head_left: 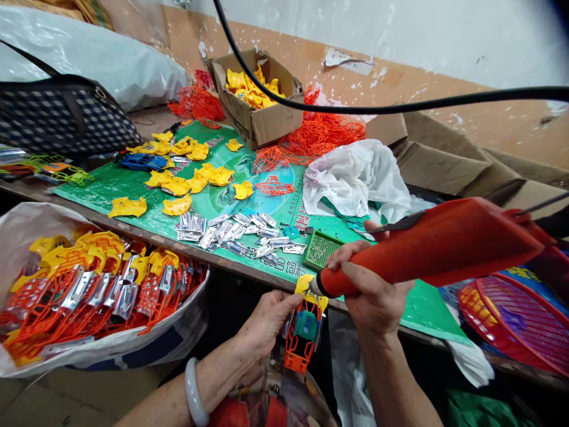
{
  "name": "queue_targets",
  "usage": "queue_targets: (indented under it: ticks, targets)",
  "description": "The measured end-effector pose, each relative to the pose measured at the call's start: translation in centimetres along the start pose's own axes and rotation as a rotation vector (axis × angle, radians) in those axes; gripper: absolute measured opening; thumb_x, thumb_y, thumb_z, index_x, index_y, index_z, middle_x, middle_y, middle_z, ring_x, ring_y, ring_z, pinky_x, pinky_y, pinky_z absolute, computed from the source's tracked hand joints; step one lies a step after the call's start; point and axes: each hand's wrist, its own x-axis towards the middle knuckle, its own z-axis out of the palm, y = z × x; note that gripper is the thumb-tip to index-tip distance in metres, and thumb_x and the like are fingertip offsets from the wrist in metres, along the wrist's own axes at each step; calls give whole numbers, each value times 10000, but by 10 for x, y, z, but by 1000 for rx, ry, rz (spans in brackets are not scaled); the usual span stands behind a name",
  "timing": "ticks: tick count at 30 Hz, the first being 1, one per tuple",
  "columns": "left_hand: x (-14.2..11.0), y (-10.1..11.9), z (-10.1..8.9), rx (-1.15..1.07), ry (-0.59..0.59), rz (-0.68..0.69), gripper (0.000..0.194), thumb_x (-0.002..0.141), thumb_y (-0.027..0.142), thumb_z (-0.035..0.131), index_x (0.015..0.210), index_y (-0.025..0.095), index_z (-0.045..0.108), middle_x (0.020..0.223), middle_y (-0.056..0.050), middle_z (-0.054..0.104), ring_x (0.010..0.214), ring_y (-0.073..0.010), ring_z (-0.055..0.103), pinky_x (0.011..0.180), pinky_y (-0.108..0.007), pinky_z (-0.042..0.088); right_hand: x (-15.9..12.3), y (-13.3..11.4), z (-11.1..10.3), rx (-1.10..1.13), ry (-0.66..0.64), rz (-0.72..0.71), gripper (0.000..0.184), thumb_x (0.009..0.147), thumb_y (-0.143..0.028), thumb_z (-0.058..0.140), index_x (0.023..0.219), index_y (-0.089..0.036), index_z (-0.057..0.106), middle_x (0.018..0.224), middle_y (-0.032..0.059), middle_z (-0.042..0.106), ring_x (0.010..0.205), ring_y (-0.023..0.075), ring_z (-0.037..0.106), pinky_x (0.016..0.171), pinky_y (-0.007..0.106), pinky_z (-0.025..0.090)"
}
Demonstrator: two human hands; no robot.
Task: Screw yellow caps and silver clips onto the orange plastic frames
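My left hand (267, 323) is closed on a small toy assembly (303, 329): an orange plastic frame with a yellow top piece and a teal part inside. It holds the assembly upright just below the table edge. My right hand (368, 284) is wrapped round the narrow end of a long orange power screwdriver (440, 243). The tool's tip rests on the yellow top piece. A black cable (355, 107) arcs overhead from the tool side.
A green mat (146, 219) covers the table, strewn with yellow plastic pieces (178, 184), silver metal plates (235, 231) and a small green tray (320, 249). A bag of finished assemblies (89, 284) sits left. A cardboard box (258, 95), orange frames (320, 136) and a white bag (355, 178) lie behind.
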Motion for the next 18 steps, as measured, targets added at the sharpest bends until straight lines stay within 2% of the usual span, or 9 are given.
queue_targets:
  ticks: [10, 18]
  targets:
    - [-1, 4, 7, 7, 31, 2, 326, 602, 403, 821, 627, 116, 667, 530, 3, 609, 440, -88, 477, 461, -220, 355, -8, 2, -1, -35, -13, -14, 427, 696, -150, 676, 1094, -281, 588, 714, -53, 621, 606, 153, 571, 663, 368, 512]
    - [0, 3, 6, 13, 37, 1, 351, 602, 416, 815, 699, 105, 687, 584, -15, 640, 478, -98, 519, 487, -219, 401, -4, -2, 0, -12, 10, -8, 457, 677, -137, 691, 1099, -267, 572, 701, -49, 631, 597, 157, 583, 623, 353, 508]
